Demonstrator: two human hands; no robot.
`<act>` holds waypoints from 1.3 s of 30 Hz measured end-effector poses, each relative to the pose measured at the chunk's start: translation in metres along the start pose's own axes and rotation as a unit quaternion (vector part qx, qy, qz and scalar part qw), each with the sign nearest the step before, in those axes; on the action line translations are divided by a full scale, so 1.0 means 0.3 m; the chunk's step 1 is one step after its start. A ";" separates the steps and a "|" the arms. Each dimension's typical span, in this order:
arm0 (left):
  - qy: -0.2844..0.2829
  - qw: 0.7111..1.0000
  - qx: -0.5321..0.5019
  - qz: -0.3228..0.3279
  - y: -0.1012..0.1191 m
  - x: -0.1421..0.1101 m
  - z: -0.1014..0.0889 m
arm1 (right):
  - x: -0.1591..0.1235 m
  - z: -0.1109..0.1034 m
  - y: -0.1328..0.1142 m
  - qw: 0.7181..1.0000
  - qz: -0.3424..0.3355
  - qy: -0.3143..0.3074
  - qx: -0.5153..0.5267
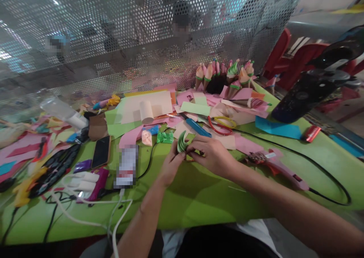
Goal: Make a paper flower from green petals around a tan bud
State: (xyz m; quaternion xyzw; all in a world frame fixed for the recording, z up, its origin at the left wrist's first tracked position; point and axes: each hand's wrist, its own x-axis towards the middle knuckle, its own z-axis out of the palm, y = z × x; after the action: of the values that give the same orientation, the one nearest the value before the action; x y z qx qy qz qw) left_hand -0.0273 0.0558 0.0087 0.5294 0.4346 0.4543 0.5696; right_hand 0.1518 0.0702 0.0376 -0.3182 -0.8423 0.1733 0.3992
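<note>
A green paper swirl (182, 142), curled like soft-serve ice cream, is pinched between my two hands above the table. My left hand (171, 162) grips its lower left side. Fingertips of my right hand (209, 154) press at its lower right, where a bit of orange shows underneath. Just behind my hands lie a small green packet (165, 137), a blue utility knife (197, 126) and red-handled scissors (218, 128). To the right of my right hand rests a pink glue gun (287, 173).
Finished paper cones (209, 74) stand in a cluster at the back right. A dark bottle (304, 93) is at the right edge, near a red battery-like cylinder (312, 132). A phone (127, 167), a power strip (99, 183) and loose cables crowd the left. A perforated metal screen (136, 34) borders the back.
</note>
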 end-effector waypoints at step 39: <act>0.032 0.999 -0.023 -0.002 -0.004 0.003 0.007 | -0.010 0.004 -0.005 0.998 -0.006 0.020 -0.052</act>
State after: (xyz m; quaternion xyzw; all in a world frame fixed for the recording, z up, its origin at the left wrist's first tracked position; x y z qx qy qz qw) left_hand -0.0251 0.0563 0.0078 0.5006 0.4431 0.4797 0.5682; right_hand 0.1516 0.0670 0.0359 -0.3372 -0.8437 0.1205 0.4000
